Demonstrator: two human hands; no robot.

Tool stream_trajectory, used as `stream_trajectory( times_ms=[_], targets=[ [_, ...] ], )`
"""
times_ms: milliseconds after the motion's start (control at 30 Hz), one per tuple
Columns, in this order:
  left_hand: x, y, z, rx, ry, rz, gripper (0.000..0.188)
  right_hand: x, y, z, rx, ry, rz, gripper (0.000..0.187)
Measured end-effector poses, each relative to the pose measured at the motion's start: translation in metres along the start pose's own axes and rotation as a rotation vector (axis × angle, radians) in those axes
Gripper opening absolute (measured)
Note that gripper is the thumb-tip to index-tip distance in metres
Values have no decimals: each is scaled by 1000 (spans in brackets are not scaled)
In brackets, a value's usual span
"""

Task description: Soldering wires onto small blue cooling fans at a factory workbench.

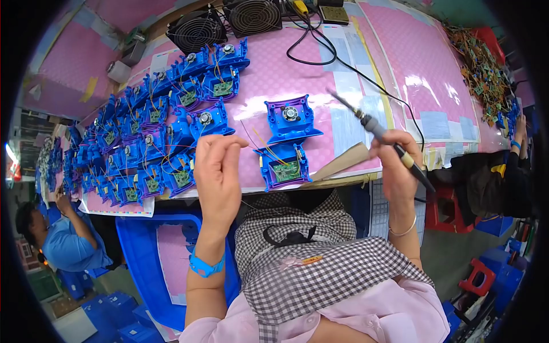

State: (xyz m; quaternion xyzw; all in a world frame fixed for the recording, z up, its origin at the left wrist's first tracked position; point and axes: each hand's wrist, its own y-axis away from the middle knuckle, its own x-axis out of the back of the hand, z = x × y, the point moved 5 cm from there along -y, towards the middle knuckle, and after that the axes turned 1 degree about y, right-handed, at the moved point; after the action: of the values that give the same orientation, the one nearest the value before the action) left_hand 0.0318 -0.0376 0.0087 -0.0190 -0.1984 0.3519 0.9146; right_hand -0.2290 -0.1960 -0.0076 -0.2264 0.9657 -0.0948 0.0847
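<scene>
My right hand (397, 163) grips a soldering iron (374, 127), its tip pointing up and left above the table. My left hand (218, 174) is raised at the table's front edge, thumb and fingers pinched together; what they hold, if anything, is too small to make out. A thin strand (247, 204) shows below that hand. Between my hands lies an opened blue plastic housing: the far half (290, 117) carries a round speaker, the near half (285, 168) a green circuit board. Thin wires stand up near the board.
Many similar blue housings (131, 151) crowd the table's left. Two black fans (197, 31) stand at the back. A black cable (366, 74) crosses the pink mat. Brown cardboard (343, 160) lies right of the housing. A blue bin (137, 240) is below left. Co-workers sit at both sides.
</scene>
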Motion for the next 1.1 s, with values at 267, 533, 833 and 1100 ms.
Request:
stream_trajectory(
  times_ms=[267, 533, 833, 1100],
  targets=[
    [-32, -12, 13, -86, -225, -4, 11, -21, -7, 16, -134, 39, -53, 25],
    [-45, -20, 14, -198, -401, -40, 8, -31, -10, 23, -203, 53, -102, 17],
    [-52, -27, 19, -230, -419, -59, 10, -39, -15, 30, -251, 50, -122, 18],
    [-53, -26, 22, -210, -422, -82, 10, -37, -14, 35, -213, 50, -142, 19]
  ],
)
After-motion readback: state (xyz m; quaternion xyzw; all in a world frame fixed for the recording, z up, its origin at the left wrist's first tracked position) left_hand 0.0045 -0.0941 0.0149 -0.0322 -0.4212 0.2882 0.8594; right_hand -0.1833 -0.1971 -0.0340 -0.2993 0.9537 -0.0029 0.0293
